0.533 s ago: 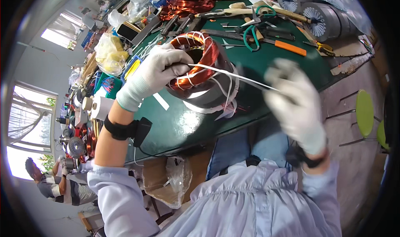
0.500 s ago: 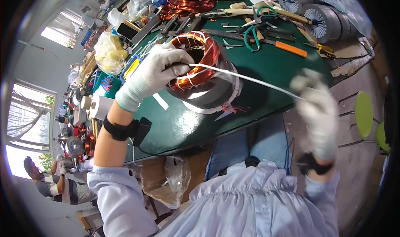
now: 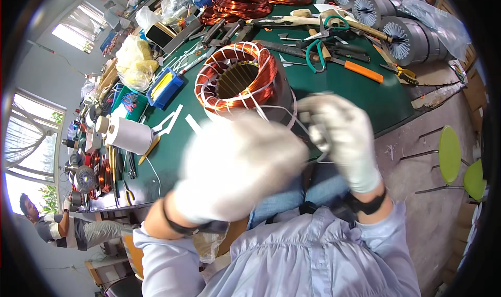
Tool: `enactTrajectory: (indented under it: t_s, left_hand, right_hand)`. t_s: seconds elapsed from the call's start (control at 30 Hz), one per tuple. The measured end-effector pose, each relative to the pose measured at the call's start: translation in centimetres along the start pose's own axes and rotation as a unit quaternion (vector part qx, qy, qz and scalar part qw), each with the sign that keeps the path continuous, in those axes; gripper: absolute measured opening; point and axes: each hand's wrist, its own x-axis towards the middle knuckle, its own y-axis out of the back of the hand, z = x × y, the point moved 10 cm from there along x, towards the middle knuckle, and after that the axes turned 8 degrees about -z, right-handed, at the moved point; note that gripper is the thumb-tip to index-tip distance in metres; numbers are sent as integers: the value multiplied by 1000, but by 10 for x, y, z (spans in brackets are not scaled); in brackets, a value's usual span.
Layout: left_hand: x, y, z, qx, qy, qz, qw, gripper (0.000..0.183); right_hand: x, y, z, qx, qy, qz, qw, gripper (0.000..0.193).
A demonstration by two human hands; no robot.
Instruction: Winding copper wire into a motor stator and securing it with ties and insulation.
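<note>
A motor stator [image 3: 284, 91] stands upright on the green bench, its copper winding [image 3: 266, 78] tied round with white cord. From the winding's near right edge a length of white cord [image 3: 282, 108] runs to my right hand [image 3: 342, 140]. Gloved and with curled fingers, that hand is closed on the cord, just right of the stator. My left hand [image 3: 240, 164], also gloved, is in front of the stator, covering part of its near side. Motion smears it, so its fingers and anything in them cannot be made out.
Left of the stator are a blue box [image 3: 172, 93] of yellow strips and a white thread spool [image 3: 128, 135]. Green-handled scissors [image 3: 315, 54] and an orange-handled tool [image 3: 364, 71] lie behind. More stators [image 3: 412, 41] line the far right. Another person [image 3: 62, 224] works at far left.
My left hand has left the winding's top and come down in front of the stator. My right hand has moved left, close to the stator; the cord, taut before, now curves slackly.
</note>
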Motion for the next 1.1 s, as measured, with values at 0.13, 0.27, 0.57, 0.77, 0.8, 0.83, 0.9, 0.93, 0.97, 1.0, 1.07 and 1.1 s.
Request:
enactTrajectory:
  t_s: [0.13, 0.27, 0.57, 0.77, 0.8, 0.83, 0.9, 0.93, 0.97, 1.0, 1.07, 1.1]
  left_hand:
    - [-26, -40, 18, 37, -57, 103, 992, 38]
    - [-33, -6, -33, 128, 115, 227, 959, 43]
    - [-50, -26, -77, 127, 173, 233, 949, 38]
    - [-46, -20, -61, 103, 116, 233, 960, 30]
    - [-47, -20, -68, 85, 118, 240, 960, 30]
    - [-49, -20, -76, 67, 119, 247, 959, 31]
    - [-40, -14, -74, 37, 112, 229, 966, 35]
    - [-38, -11, -80, -24, 187, 226, 956, 35]
    - [-39, -15, -85, -89, 264, 219, 935, 36]
    - [-34, -22, -88, -16, 274, 169, 947, 35]
    - [-29, -27, -89, 14, 278, 154, 948, 30]
    - [-35, -29, -91, 15, 292, 160, 943, 29]
  right_hand:
    - [6, -54, 17, 247, -128, -168, 946, 28]
    - [-8, -17, -12, 51, 59, -98, 992, 32]
    - [12, -86, 19, 622, -149, -141, 756, 30]
    - [1, -75, 16, -34, 221, -232, 947, 29]
    - [8, -72, 20, -19, 206, -211, 955, 29]
    - [12, -72, 22, -4, 193, -190, 963, 30]
    - [16, -69, 34, 6, 188, -190, 964, 28]
    - [13, -67, 27, -49, 251, -167, 952, 26]
    - [3, -69, 19, -102, 306, -141, 936, 25]
    - [0, -70, 15, -85, 348, -103, 928, 20]
    - [-7, -64, 15, -140, 288, -75, 944, 10]
    - [-12, -65, 6, -169, 321, -50, 930, 6]
